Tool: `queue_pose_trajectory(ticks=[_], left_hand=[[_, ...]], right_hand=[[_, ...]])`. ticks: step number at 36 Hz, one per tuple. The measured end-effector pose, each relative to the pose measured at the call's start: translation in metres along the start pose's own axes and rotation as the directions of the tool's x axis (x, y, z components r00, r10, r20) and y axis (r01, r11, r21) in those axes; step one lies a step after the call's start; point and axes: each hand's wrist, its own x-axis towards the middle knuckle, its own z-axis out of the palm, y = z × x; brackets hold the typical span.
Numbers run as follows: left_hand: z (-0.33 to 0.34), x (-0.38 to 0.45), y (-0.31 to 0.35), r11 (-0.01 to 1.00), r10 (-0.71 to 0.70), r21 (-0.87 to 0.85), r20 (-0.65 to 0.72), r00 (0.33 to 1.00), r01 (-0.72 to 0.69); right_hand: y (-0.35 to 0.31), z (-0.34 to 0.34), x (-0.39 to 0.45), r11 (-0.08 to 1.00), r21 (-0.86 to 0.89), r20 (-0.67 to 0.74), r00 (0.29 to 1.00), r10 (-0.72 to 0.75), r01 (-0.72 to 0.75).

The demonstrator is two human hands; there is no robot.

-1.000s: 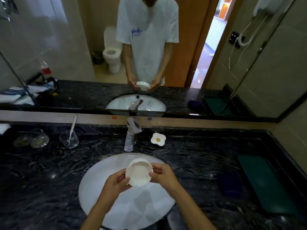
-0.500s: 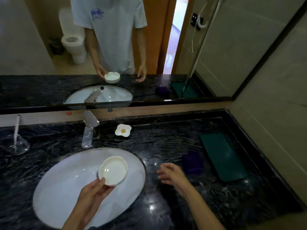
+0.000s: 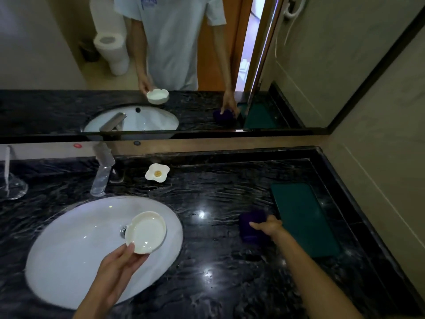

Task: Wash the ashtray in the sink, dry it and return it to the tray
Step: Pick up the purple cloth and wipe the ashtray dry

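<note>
My left hand (image 3: 119, 267) holds the round white ashtray (image 3: 147, 231) by its near rim, tilted, over the white oval sink (image 3: 76, 247). My right hand (image 3: 270, 226) reaches far right and rests its fingers on a folded dark purple cloth (image 3: 251, 223) lying on the black marble counter. Just right of the cloth lies the flat dark green tray (image 3: 301, 217), with nothing on it. Whether the fingers have closed on the cloth I cannot tell; they curl over its top.
A chrome faucet (image 3: 103, 171) stands behind the sink. A white flower-shaped dish (image 3: 157, 172) sits right of it. A clear glass with a toothbrush (image 3: 11, 185) stands far left. A mirror (image 3: 207, 65) backs the counter; a wall closes the right side.
My right hand let go of the ashtray and moved right onto the purple cloth. The left hand kept the ashtray over the sink. My view turned to the right.
</note>
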Motion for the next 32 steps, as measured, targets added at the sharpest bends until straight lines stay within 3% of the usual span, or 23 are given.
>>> queue_pose_trajectory(ticks=[4, 9, 14, 20, 32], left_hand=[[0.004, -0.002, -0.006, 1.000, -0.005, 0.006, -0.046, 0.999, 0.005], [0.010, -0.008, -0.008, 1.000, 0.005, -0.001, -0.063, 0.998, -0.005], [0.013, -0.016, -0.006, 1.000, 0.003, -0.013, -0.078, 0.997, -0.003], [0.009, -0.019, -0.002, 1.000, 0.019, 0.015, -0.082, 0.996, -0.018], [-0.009, -0.022, 0.008, 0.999, 0.015, 0.035, -0.079, 0.997, -0.012]], right_hand=[[0.024, 0.007, 0.056, 0.994, 0.104, 0.048, 0.998, -0.028, 0.023], [0.009, -0.002, 0.018, 0.965, 0.261, 0.096, 0.994, -0.053, 0.026], [0.040, 0.009, 0.084, 0.934, 0.356, 0.108, 0.991, -0.077, 0.033], [-0.003, 0.006, -0.008, 0.925, 0.370, 0.032, 0.994, -0.107, 0.087], [0.000, 0.017, -0.034, 0.828, 0.557, 0.128, 0.979, -0.159, 0.062]])
